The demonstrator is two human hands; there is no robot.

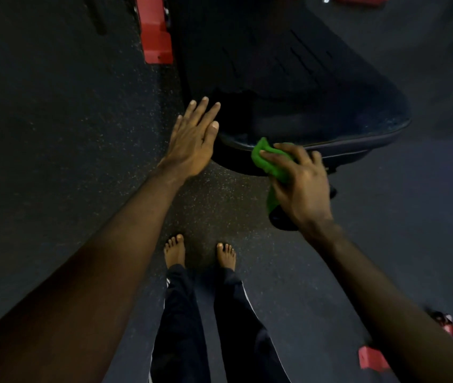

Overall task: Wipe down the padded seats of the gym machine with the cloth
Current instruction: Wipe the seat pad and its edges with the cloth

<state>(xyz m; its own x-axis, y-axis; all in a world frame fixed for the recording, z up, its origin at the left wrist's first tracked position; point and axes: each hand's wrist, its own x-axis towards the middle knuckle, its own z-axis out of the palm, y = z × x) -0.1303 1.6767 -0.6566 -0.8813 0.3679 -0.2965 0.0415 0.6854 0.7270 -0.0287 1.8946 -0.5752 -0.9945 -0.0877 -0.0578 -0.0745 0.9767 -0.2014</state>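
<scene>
Right hand (300,183): grasping the bunched cloth between thumb and curled fingers.
Cloth (261,147): green, pressed to the near edge of the padded seat.
Left hand (194,139): released, fingers straight, beside the seat's near left corner; contact cannot be told.
Padded seat (316,106): dark and broad, with its rim curving under.
Step judged: wiping the front rim.
Advice: flatten the cloth for fuller contact, follow the rim corner to corner, then cover the top in overlapping passes.
Floor (54,134): speckled rubber.

The floor (54,134) is dark rubber with pale specks. Red frame parts (156,31) stand on it. The light is dim.
</scene>
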